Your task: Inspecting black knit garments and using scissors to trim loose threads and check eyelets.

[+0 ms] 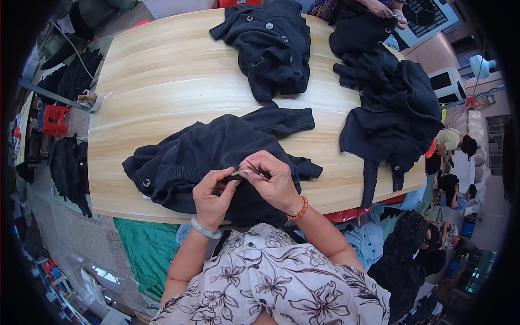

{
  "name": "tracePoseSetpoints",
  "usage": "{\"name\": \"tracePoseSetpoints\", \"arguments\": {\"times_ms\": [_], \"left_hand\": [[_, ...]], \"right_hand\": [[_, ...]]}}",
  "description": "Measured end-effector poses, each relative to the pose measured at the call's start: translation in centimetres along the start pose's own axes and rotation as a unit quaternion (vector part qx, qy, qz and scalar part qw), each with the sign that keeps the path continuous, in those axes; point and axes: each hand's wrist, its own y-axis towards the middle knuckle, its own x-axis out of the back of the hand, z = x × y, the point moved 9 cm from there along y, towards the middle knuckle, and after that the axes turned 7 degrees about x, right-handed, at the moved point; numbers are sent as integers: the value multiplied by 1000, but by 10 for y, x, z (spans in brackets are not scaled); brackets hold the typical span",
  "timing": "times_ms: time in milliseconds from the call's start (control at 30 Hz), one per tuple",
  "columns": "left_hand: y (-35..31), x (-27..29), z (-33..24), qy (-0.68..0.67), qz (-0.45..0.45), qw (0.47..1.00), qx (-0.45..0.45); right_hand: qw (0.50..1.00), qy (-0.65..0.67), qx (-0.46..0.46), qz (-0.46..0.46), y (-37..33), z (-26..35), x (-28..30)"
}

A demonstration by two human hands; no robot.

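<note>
A dark navy knitted cardigan (pixel 216 143) lies bunched on the table right in front of me, its sleeves spread to the right. My left hand (pixel 213 196) is closed, thumb and fingers pinching a small fold of the cardigan's edge. Close against it, my right hand (pixel 272 181) is closed too, its thumb and forefinger meeting at the same fold. Something slim and dark shows under the right fingers; I cannot make out its kind. A button (pixel 146 183) shows on the cardigan's left part.
On the wooden table (pixel 157 70), a second buttoned dark cardigan (pixel 276 49) lies at the far middle. More dark knitwear (pixel 395 108) is heaped along the right side. Another person's hands (pixel 387 12) work at the far right. A small cup (pixel 89 101) sits at the left edge.
</note>
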Motion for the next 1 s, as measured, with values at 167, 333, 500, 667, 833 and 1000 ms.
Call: {"name": "tracePoseSetpoints", "arguments": {"times_ms": [167, 333, 500, 667, 833, 1000], "left_hand": [[-2, 5, 17, -115, -4, 989, 91], [-2, 3, 14, -143, 9, 985, 101], [-3, -6, 9, -151, 57, 982, 95], [2, -6, 6, -71, 56, 995, 44], [0, -1, 6, 35, 34, 998, 35], [1, -2, 20, -1, 35, 999, 37]], "right_hand": [[991, 54, -122, 9, -6, -15, -2], [991, 82, -102, -6, -8, -17, -4], [995, 44, -92, 22, -5, -10, -8], [997, 16, -64, 28, -8, -9, -17], [997, -64, -10, 35, -8, -3, -21], [996, -84, 14, 17, -8, 1, -24]]}}
